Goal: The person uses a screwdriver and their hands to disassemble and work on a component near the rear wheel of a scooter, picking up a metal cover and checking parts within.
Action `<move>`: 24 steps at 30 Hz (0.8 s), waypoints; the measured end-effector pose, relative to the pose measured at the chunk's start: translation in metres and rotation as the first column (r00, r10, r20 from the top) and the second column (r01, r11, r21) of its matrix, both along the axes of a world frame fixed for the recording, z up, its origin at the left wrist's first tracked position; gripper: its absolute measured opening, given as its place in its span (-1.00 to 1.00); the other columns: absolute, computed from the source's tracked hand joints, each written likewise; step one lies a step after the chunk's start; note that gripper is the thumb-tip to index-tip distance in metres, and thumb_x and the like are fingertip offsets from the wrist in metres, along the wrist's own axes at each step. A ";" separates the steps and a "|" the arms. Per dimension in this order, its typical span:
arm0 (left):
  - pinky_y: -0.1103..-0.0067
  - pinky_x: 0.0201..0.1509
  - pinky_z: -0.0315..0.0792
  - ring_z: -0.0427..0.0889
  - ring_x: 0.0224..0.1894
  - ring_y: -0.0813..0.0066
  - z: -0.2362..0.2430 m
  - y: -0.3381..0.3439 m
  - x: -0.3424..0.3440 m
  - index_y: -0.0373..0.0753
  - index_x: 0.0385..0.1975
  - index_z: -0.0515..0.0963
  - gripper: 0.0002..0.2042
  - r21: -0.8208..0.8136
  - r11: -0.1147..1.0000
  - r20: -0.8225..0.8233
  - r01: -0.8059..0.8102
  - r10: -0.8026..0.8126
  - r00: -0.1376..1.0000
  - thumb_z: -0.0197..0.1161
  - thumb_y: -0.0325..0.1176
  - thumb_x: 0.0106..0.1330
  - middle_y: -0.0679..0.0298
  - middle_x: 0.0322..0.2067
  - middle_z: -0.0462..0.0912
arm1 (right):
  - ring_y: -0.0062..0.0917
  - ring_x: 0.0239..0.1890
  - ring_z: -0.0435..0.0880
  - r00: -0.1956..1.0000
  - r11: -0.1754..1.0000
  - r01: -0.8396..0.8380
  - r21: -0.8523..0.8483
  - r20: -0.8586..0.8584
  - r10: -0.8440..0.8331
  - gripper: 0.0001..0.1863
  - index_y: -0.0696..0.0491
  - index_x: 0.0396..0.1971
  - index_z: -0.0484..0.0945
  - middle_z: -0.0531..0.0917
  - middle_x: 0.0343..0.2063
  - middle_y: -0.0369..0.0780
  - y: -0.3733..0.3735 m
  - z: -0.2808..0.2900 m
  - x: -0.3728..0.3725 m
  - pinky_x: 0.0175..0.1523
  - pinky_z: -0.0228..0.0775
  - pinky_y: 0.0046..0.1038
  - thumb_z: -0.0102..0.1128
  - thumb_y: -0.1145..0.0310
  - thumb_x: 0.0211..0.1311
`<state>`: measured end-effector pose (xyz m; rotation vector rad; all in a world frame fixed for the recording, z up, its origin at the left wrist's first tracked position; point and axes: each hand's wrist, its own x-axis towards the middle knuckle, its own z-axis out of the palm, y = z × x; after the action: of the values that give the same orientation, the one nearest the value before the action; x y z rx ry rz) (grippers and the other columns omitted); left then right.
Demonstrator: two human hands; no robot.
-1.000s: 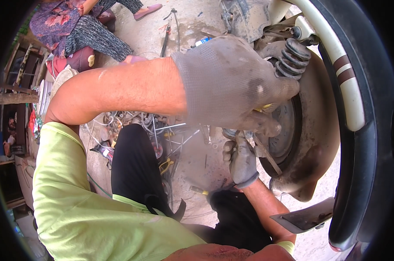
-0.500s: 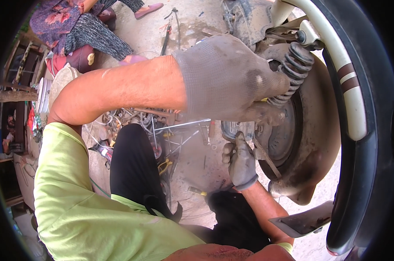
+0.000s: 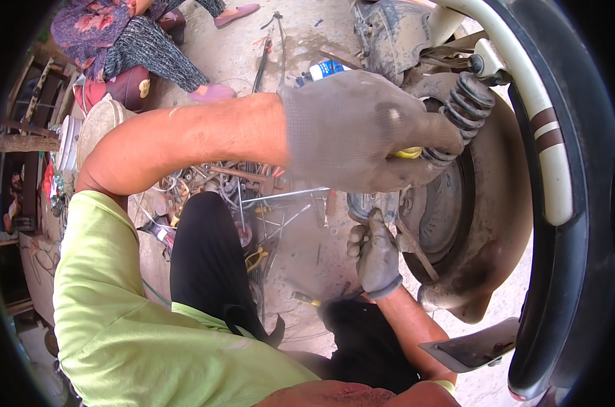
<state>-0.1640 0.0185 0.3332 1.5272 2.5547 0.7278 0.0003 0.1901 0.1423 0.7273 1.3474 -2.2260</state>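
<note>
My left hand (image 3: 358, 129), in a grey glove, reaches across to the coiled spring (image 3: 473, 102) beside the wheel (image 3: 497, 203), its fingers curled on a yellow object (image 3: 408, 153), mostly hidden. Below it, my gloved right hand (image 3: 378, 261) has its fingers closed on a grey metal part (image 3: 368, 207) at the hub. A flat bar (image 3: 419, 251) runs down from there across the wheel. The white-and-black vehicle frame (image 3: 551, 169) curves down the right side.
A seated person's legs (image 3: 151, 54) are at upper left, near a round pale container (image 3: 100, 119). Scattered tools, rods and cables (image 3: 266, 197) lie on the concrete floor (image 3: 307, 264). A blue-and-white container (image 3: 324, 70) stands behind my left hand. A dark plate (image 3: 470, 342) juts out at lower right.
My left hand has dropped slightly, uncovering more of the blue-and-white container. More spring coils show beside it than a second ago. My right hand stays at the hub, very slightly lower.
</note>
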 end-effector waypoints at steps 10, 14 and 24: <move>0.26 0.21 0.61 0.70 0.09 0.13 -0.016 0.001 0.002 -0.14 0.23 0.58 -0.56 0.172 0.978 -0.110 0.122 -0.104 0.988 0.36 -0.23 0.37 0.14 0.02 0.71 | -0.67 -0.46 0.40 1.000 0.999 -0.011 -0.044 -0.026 0.010 -0.49 0.05 0.08 0.58 0.47 -0.44 -0.40 0.006 -0.005 0.004 -0.38 0.24 -0.59 -0.08 -0.11 0.70; 0.32 0.21 0.63 0.75 0.05 0.18 -0.023 0.000 0.006 -0.20 0.17 0.61 -0.62 0.350 0.933 -0.083 0.085 -0.060 0.995 0.34 -0.32 0.36 0.13 -0.01 0.72 | -0.74 -0.49 0.46 1.000 0.998 0.010 -0.058 0.002 -0.010 -0.50 0.08 -0.02 0.66 0.61 -0.43 -0.40 0.001 -0.001 0.000 -0.37 0.27 -0.66 0.02 -0.09 0.66; 0.68 -0.46 0.45 0.57 -0.54 0.68 -0.068 -0.059 0.022 -0.30 0.06 0.67 -0.71 0.321 0.542 0.773 -0.777 0.324 0.546 0.27 -0.23 0.54 0.23 -0.31 0.80 | -0.64 -0.35 0.48 0.977 0.981 -0.187 -0.054 0.090 0.191 -0.36 0.16 0.28 0.54 0.52 -0.32 -0.36 0.015 -0.003 0.020 -0.26 0.33 -0.56 -0.07 -0.13 0.66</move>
<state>-0.1420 -0.0409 0.2651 0.1674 2.2732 1.9778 0.0200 0.2053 0.1397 0.6515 1.2604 -2.0401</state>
